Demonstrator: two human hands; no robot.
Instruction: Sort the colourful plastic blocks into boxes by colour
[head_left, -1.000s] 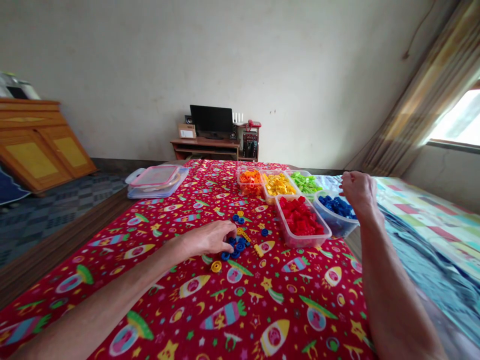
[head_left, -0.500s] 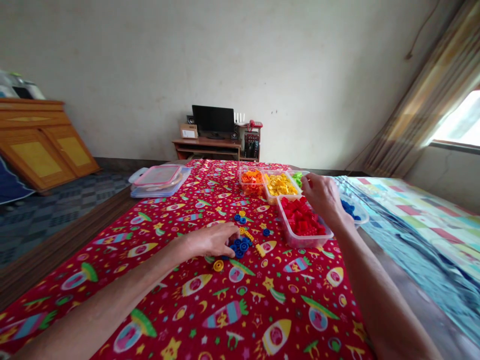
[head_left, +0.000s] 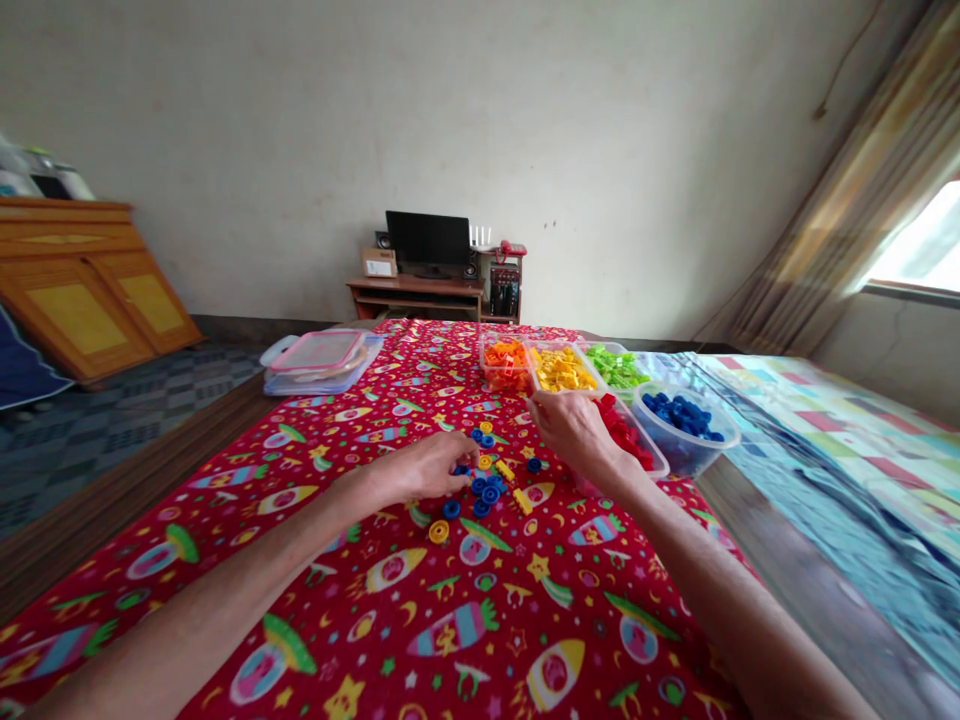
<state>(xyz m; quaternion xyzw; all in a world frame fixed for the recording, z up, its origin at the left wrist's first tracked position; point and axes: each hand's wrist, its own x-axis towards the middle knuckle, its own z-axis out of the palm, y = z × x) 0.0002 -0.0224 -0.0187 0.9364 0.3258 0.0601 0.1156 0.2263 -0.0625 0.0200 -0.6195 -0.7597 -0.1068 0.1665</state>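
Observation:
My left hand (head_left: 436, 466) is low over the patterned red cloth, its thumb and fingers closed around a small blue toy wheel (head_left: 460, 470). Just right of it lies a cluster of blue wheels (head_left: 489, 492). A yellow wheel (head_left: 439, 532) rests nearer to me, and a yellow block (head_left: 522, 502) lies to the right. My right hand (head_left: 571, 428) hovers at the left side of a clear box of red blocks (head_left: 626, 437), partly covering it. Its fingers are curled together; whatever they may hold is hidden.
Behind the red box stand boxes of orange pieces (head_left: 506, 365), yellow pieces (head_left: 562, 370) and green pieces (head_left: 615, 367). A round tub of blue pieces (head_left: 682, 418) stands on the right. Stacked lids (head_left: 319, 355) lie at the far left edge.
My right hand has moved left and toward me, from above the green box to the red box's left side. My left hand has shifted slightly up and left, uncovering a blue wheel.

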